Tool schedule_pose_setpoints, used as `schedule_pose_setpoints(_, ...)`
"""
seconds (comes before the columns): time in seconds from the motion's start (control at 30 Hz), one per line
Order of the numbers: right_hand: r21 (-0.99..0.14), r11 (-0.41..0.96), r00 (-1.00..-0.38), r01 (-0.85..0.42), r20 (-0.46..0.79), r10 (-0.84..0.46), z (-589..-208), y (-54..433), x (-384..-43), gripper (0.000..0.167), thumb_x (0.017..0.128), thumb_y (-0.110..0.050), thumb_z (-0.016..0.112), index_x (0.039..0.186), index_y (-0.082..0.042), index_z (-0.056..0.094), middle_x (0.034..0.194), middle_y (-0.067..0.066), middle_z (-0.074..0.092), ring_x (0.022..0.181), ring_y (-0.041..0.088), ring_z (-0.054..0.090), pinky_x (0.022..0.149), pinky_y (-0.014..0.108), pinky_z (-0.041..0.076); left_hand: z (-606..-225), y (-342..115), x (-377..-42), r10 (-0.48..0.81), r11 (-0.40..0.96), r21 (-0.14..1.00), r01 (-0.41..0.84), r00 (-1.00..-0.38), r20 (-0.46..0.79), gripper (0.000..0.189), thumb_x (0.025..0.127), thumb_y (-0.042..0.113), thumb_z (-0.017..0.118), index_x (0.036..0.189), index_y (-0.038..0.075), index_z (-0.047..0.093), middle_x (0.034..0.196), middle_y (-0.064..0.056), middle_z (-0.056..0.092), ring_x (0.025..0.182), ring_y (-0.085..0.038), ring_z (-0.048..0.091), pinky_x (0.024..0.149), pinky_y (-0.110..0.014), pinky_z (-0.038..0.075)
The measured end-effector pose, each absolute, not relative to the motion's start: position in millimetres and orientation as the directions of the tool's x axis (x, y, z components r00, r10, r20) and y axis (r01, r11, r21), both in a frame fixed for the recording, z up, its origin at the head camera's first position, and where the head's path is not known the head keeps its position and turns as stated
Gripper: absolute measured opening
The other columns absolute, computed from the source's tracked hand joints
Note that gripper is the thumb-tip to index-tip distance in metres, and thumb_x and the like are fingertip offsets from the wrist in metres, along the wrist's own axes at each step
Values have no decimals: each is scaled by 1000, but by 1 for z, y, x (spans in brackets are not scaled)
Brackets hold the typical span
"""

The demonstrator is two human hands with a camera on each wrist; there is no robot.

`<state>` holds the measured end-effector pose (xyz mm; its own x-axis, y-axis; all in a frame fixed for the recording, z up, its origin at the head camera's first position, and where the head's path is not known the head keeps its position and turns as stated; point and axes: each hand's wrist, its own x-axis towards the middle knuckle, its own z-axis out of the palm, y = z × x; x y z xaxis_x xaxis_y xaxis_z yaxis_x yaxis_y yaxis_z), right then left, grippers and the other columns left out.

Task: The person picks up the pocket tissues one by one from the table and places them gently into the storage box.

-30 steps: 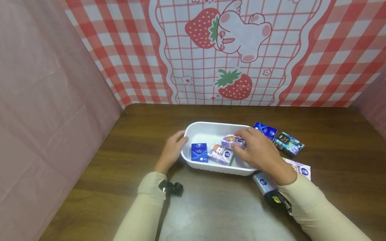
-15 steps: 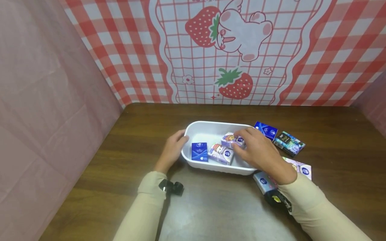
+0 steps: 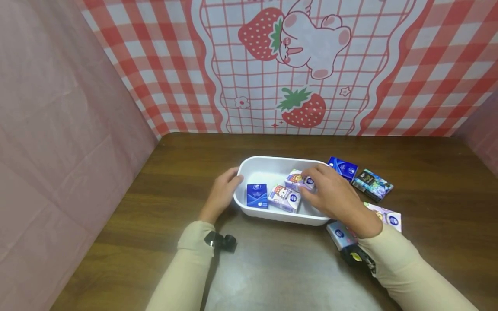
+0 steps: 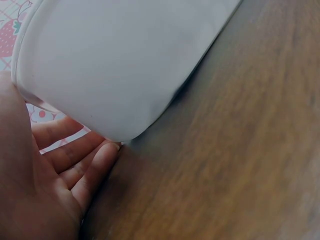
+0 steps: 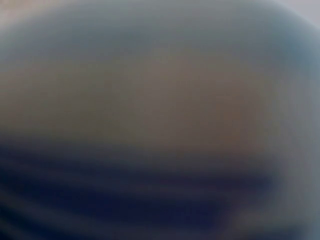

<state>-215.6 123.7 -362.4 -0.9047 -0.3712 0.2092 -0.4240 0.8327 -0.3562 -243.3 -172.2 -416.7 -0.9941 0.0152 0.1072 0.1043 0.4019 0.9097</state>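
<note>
A white plastic tub stands on the table. My left hand holds its left end, thumb over the rim and fingers against the outside wall; the left wrist view shows these fingers low beside the tub. Inside the tub, my right hand pinches a purple-and-white tissue pack between thumb and fingers. The hand covers that pack's right end. A similar tissue pack lies just in front of it, with a dark blue pack to its left. The right wrist view is a close blur.
Right of the tub lie a blue pack, a dark floral pack, a pink-and-white pack and a light blue pack, partly under my right forearm. A checked strawberry cloth hangs behind the table.
The tissue pack at my right fingertips has shifted slightly toward the back of the tub, and more of its top face shows. My left hand and the tub have stayed put.
</note>
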Motion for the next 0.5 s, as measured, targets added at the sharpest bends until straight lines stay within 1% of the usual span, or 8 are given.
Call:
schedule_pose_setpoints(0.3, -358, 826, -899, -435, 218, -379, -363, 124, -215, 34, 93, -30, 69, 121, -11, 66, 134, 14, 56, 124, 37, 51, 99, 59, 46, -415, -172, -242, 15, 411, 906, 102, -994, 105, 41, 99, 29, 55, 135, 10, 62, 135, -10, 62, 128, -28, 54, 110, -49, 39)
schedule_pose_setpoints(0.5, -372, 818, -898, -439, 219, -383, -364, 124, -215, 34, 92, -27, 70, 122, -11, 67, 133, 13, 57, 125, 37, 51, 99, 59, 46, -416, -172, -242, 14, 409, 908, 93, -995, 96, 41, 99, 30, 55, 135, 11, 62, 135, -8, 62, 127, -27, 54, 109, -50, 40)
